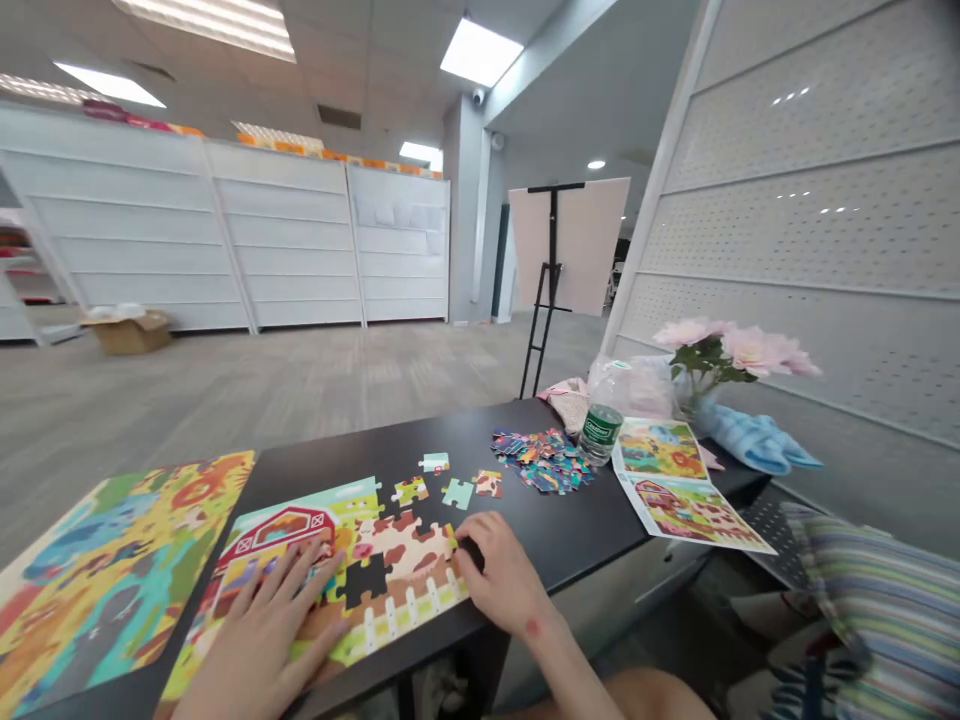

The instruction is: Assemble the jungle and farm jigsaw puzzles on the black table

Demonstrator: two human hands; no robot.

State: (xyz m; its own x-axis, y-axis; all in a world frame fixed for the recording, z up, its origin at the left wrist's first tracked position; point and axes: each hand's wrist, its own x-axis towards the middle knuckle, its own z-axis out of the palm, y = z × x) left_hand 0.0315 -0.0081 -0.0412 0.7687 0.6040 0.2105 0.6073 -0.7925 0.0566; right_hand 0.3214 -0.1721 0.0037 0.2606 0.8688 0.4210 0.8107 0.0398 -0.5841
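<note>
A partly joined farm jigsaw puzzle [409, 552] with a red barn, a cow and a white fence lies on the dark table. My left hand [262, 630] rests flat on its left part, fingers spread. At the puzzle's right edge, my right hand [499, 575] has its thumb and fingers curled round a small puzzle piece [451, 535], partly hidden by the fingertips. A dark gap shows below the cow's head. Just beyond the puzzle lie loose pieces: a pale blue one [434, 462], a teal one [457, 493] and a brown-and-white one [489, 484].
A finished animal puzzle [127, 560] lies at left. Farther right are a heap of colourful pieces [544, 460], a water bottle [601, 425], a printed picture sheet [675, 480], a vase of pink flowers [701, 395] and a blue cloth [761, 440]. A striped cushion [885, 610] is at lower right.
</note>
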